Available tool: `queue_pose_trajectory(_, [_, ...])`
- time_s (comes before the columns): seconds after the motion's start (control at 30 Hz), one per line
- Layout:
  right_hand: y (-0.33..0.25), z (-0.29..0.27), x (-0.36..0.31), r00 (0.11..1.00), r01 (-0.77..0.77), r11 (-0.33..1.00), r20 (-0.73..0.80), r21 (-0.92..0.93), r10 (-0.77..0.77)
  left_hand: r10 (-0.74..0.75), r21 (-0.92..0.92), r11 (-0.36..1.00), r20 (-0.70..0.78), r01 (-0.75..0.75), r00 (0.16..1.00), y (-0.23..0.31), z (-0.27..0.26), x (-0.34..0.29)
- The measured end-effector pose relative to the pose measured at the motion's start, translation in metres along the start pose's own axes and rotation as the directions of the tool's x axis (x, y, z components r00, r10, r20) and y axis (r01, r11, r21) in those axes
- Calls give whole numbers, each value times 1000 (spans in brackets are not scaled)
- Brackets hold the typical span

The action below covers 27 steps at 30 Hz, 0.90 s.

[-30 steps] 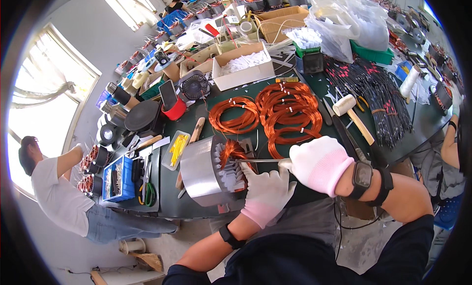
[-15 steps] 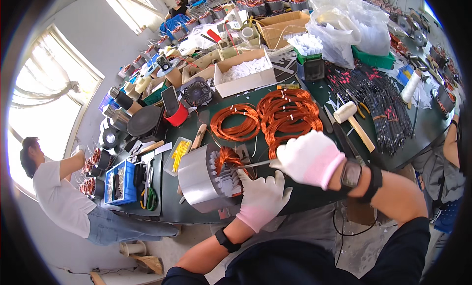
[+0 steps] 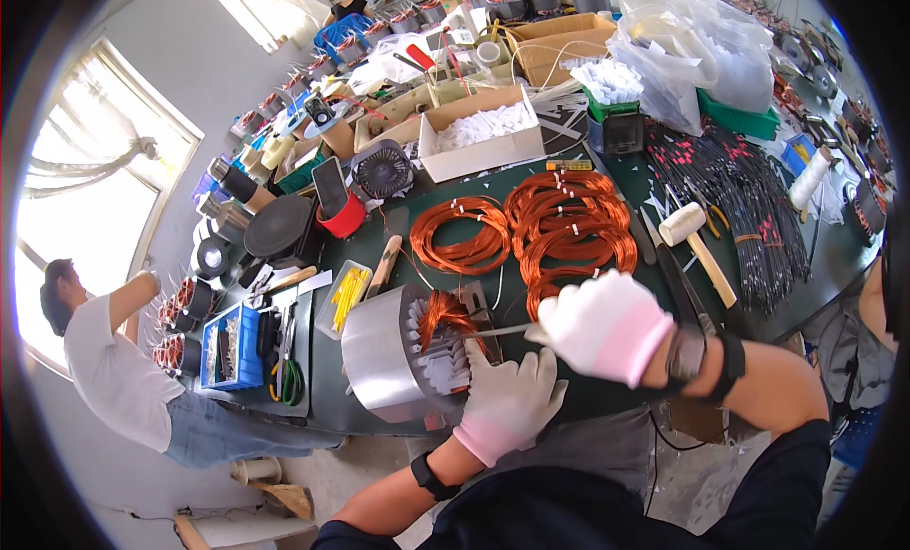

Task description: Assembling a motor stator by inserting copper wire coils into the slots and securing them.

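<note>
A grey metal motor stator [image 3: 379, 356] lies on its side on the dark green bench, its open end toward my hands. White slot liners [image 3: 444, 372] line its bore, and a bundle of copper wire [image 3: 445, 315] loops out of the upper part. My right hand [image 3: 607, 328], white-gloved, is closed around a thin metal rod [image 3: 504, 332] whose far end reaches into the stator's opening. Against the near side of that opening rests my left hand [image 3: 512, 400], also gloved, with its fingers apart. What its fingertips touch inside is partly hidden.
Copper coils [image 3: 569, 223] lie behind the stator. A mallet [image 3: 697, 251] and bundled black leads [image 3: 749, 209] are to the right. A yellow-filled tray [image 3: 347, 299], scissors [image 3: 287, 365] and blue bin [image 3: 232, 349] sit left. Another person [image 3: 123, 360] stands at far left.
My right hand and the rod sit slightly lower, and the rod reaches further left across the stator's opening. My left hand stays by the opening. The whole view has shifted slightly.
</note>
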State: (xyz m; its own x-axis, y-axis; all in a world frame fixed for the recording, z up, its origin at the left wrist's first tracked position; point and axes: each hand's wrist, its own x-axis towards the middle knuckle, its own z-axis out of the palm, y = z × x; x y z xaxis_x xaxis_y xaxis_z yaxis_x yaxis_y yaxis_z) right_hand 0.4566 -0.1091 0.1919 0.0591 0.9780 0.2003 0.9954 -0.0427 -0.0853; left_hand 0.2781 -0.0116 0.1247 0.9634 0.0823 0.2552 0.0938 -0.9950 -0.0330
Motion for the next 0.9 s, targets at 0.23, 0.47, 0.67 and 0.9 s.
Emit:
queue_pose_trajectory(0.23, [-12,7,7,1000,-2,1000,-18,-13,1,3,16,1000,29,-3,1000,-2,-6,-5])
queue_pose_trajectory(0.47, [-4,21,8,994,67,997,-81,-37,-70,132,-290,950,31,-117,991,-3,-37,-8])
queue_pose_trajectory(0.67, [-23,6,-11,998,-20,993,-56,-117,14,269,-240,871,-499,-429,824,-53,-99,-66])
queue_pose_trajectory(0.9, [-32,1,-5,948,-317,942,15,109,317,182,-341,748,-719,-569,670,-87,-82,-56])
